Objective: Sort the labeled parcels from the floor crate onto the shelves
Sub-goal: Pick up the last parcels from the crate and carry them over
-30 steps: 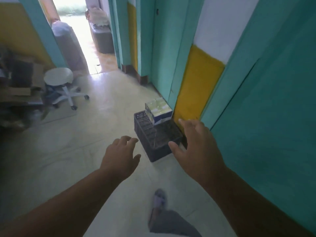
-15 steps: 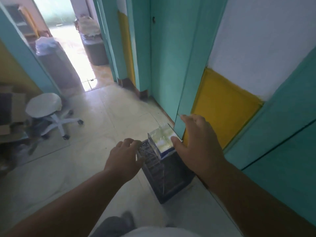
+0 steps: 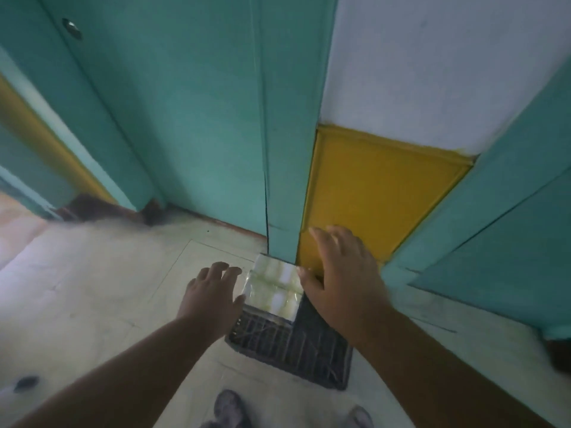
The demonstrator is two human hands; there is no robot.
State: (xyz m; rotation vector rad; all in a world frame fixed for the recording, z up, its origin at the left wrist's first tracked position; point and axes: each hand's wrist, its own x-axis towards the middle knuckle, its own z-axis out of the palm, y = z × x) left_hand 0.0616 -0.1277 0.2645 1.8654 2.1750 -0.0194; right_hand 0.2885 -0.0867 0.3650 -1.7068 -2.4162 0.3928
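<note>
A dark slatted crate stands on the pale floor against the wall. One parcel, pale green and white under shiny clear wrap, sits in the crate's far end. My left hand hovers at the parcel's left side with fingers spread, thumb close to its edge. My right hand is spread at the parcel's right side, thumb near its right edge. Neither hand grips the parcel. No shelves are in view.
A teal door and teal frame rise straight behind the crate, with a yellow wall panel to the right. My feet stand just before the crate. A dark object lies at the right edge.
I have stepped up to the crate and now look down on it. Both hands have reached forward to either side of the parcel. The stool and doorway have left the view.
</note>
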